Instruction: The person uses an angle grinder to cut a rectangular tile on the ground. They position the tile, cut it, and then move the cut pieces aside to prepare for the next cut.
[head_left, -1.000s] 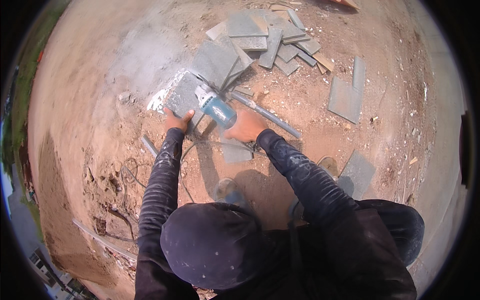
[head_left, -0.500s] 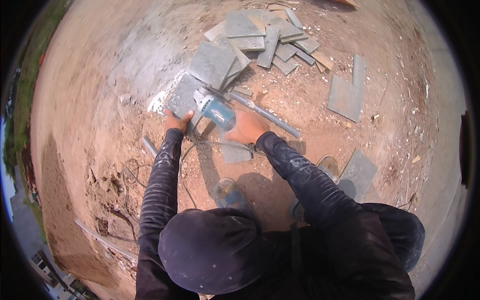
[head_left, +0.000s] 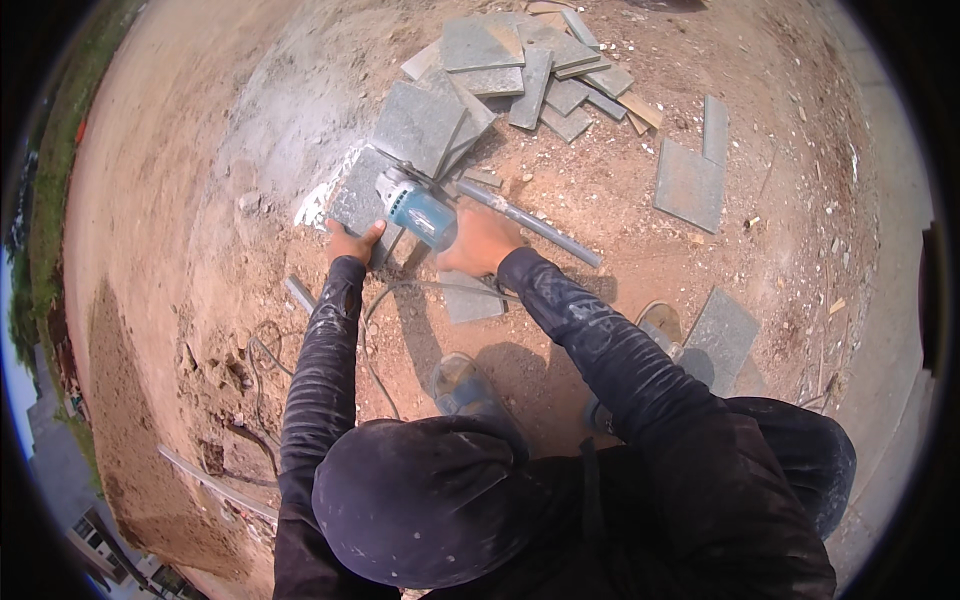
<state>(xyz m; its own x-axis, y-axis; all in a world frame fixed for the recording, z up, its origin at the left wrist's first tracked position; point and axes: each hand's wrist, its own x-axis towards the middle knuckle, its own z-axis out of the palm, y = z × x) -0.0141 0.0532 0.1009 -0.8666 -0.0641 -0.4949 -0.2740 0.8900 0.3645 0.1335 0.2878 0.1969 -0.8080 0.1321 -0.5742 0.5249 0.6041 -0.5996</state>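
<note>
My right hand is wrapped round the rear body of a teal angle grinder. The grinder's silver head and disc lie over a grey stone tile, close to its right-hand side; whether the disc touches the stone I cannot tell. My left hand grips the near edge of that same tile, thumb on top and fingers at the left. A grey power cord runs from below my right hand toward the left. White dust lies beside the tile's left edge.
Stacked stone tiles spread beyond my hands. A grey metal tube lies just right of the grinder. Loose tiles rest at the right, and another tile lies by my right shoe. The cord loops across the dirt at left.
The grinder and my right hand have shifted slightly left and up along the tile. My left hand stays on the tile's near edge.
</note>
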